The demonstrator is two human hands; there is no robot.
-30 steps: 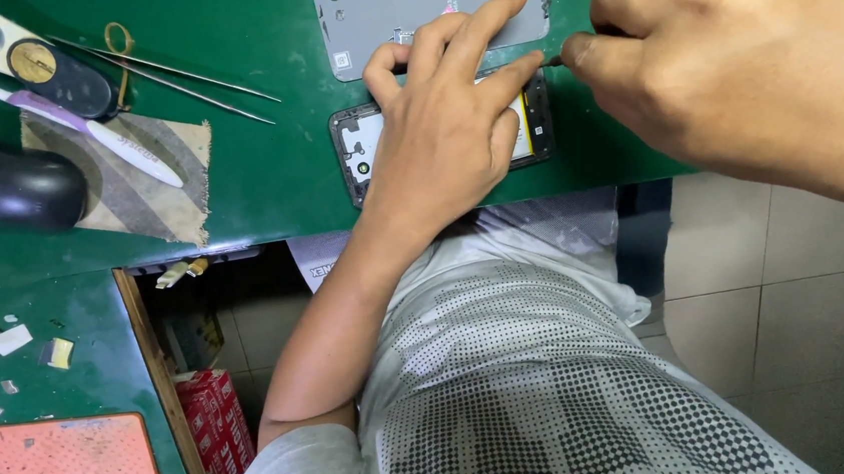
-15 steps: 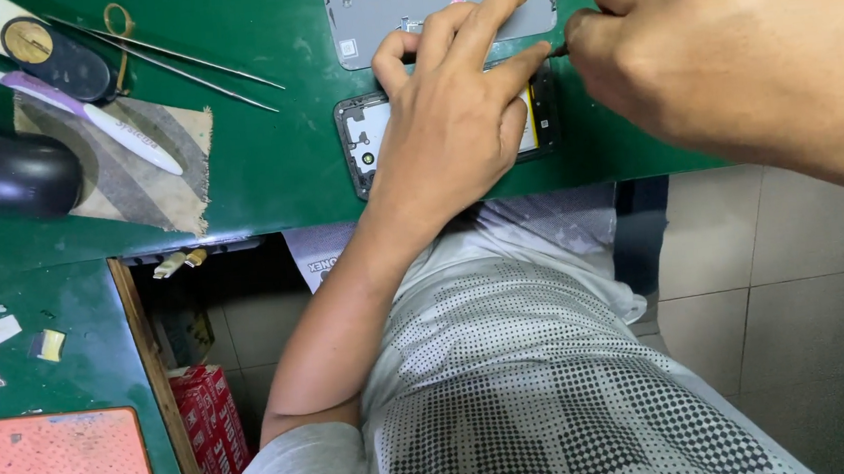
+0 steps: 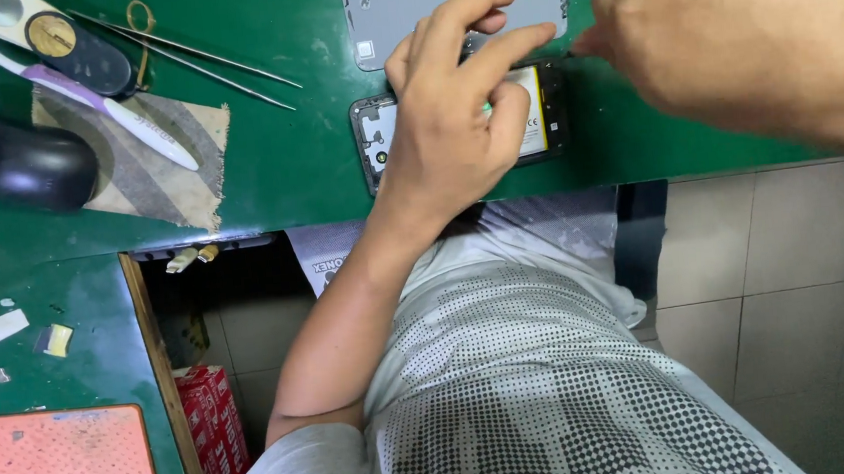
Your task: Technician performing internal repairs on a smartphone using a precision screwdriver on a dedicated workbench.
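An opened phone [image 3: 544, 107] with its back off and battery showing lies on the green mat [image 3: 296, 167], near the table's front edge. My left hand [image 3: 454, 134] rests on top of it, fingers spread, pressing it down. My right hand [image 3: 727, 32], large and close to the camera, is pinched on a thin dark tool [image 3: 573, 54] whose tip sits at the phone's far right corner. The grey back cover [image 3: 454, 4] lies just beyond the phone, partly under my left fingertips.
Long tweezers [image 3: 198, 69], a white and purple brush [image 3: 122, 125], a round black loupe [image 3: 76, 49], a black rounded object [image 3: 15, 164] and a striped cloth [image 3: 151, 173] lie at the left. A red mat [image 3: 49, 467] and small scraps sit on a lower shelf.
My right hand has shifted slightly up and right, keeping the tool tip at the phone's corner. My left hand stays on the phone.
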